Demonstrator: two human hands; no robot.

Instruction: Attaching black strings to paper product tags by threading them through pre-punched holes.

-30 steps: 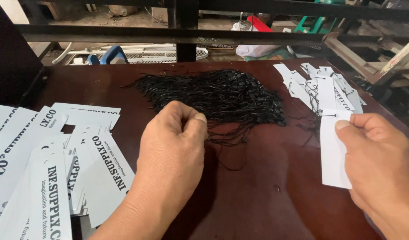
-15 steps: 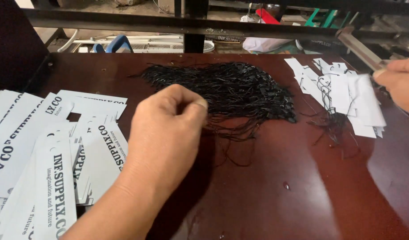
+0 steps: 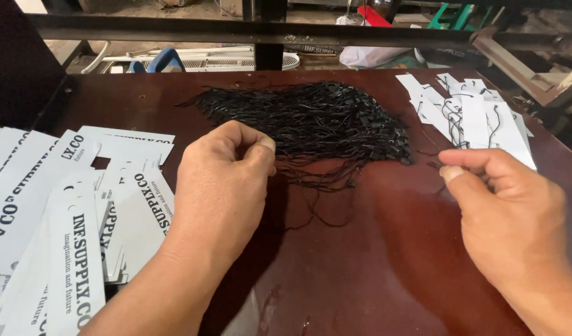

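Note:
My left hand (image 3: 224, 180) rests on the dark red table (image 3: 373, 261), its thumb and fingers pinched together at the near edge of a heap of black strings (image 3: 311, 118). A few loose strands trail from under the fingertips. My right hand (image 3: 510, 211) hovers at the right with thumb and forefinger pressed together. It holds no tag, and a thin black strand lies just off its fingertip. Whether that strand is held cannot be made out. Behind the right hand lies a pile of white tags with strings threaded on them (image 3: 472, 118).
A spread of long white printed tags (image 3: 81, 218) covers the table's left side. A dark metal bar (image 3: 267, 34) runs across behind the table. Beyond it are a white bag (image 3: 367, 56), a blue object (image 3: 161, 59) and green framework (image 3: 447, 15). A wooden frame (image 3: 528, 62) stands at the right.
My right hand held a white tag, carried it to the right-hand pile, left it there and has come back toward the middle with nothing visible in it. My left hand has barely moved.

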